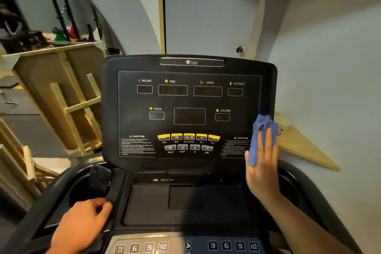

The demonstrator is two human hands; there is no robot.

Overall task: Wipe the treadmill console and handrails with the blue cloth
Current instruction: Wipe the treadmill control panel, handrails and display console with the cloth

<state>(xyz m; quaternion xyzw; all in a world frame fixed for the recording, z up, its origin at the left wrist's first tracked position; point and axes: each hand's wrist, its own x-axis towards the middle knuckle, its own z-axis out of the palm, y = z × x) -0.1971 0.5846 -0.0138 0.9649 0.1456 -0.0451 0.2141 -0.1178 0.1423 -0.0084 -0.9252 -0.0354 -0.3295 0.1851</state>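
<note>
The black treadmill console (188, 99) fills the middle of the view, its displays dark and a row of yellow buttons below them. My right hand (262, 163) presses the crumpled blue cloth (260, 130) flat against the console's lower right edge, over the right caution label. My left hand (82, 222) rests on the left side of the lower tray, fingers curled around the edge beside the left cup holder. The curved black left handrail (44, 196) and the right handrail (313, 189) run down both sides.
A dark phone (100, 179) stands in the left cup holder. Speed and incline number keys (233, 246) line the bottom edge. Wooden frames (68, 99) lean at the left, a wooden board (303, 148) at the right, and a grey wall stands close behind.
</note>
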